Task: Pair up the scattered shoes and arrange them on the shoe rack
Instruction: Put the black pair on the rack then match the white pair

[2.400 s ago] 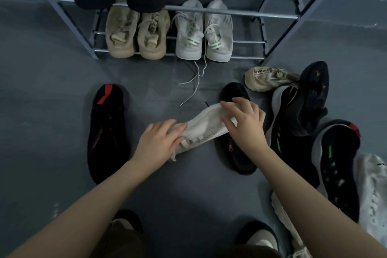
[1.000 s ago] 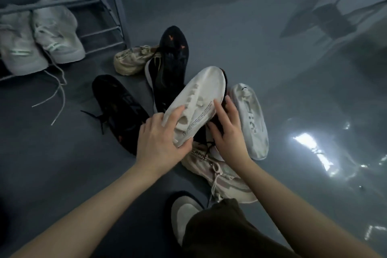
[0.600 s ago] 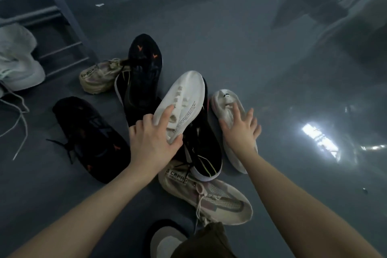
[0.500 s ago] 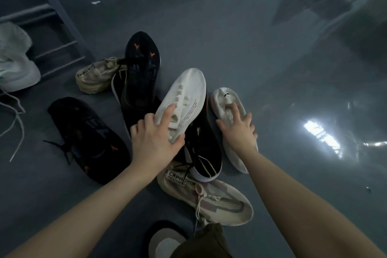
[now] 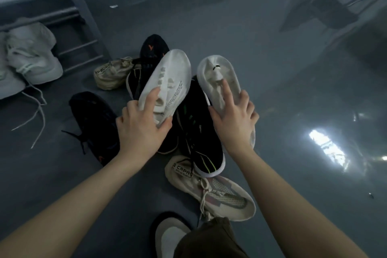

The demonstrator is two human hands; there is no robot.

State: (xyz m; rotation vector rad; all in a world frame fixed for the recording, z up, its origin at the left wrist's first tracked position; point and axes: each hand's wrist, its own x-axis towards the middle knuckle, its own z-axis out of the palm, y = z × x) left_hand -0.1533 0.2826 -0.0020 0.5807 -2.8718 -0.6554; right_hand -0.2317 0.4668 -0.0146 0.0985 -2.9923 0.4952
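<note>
While the left hand (image 5: 139,130) grips one white shoe (image 5: 167,81) and the right hand (image 5: 234,123) its mate (image 5: 217,75) above black sneakers (image 5: 199,128) heaped on the floor, a beige shoe (image 5: 209,190) beneath reads "CAPA", shoe rack (image 5: 81,16) far left.

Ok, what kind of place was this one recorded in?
Probably an indoor room or entryway at home, though that is uncertain: a glossy grey floor, a metal shoe rack against the wall, and loose shoes heaped on the floor, such as a black trainer.
</note>
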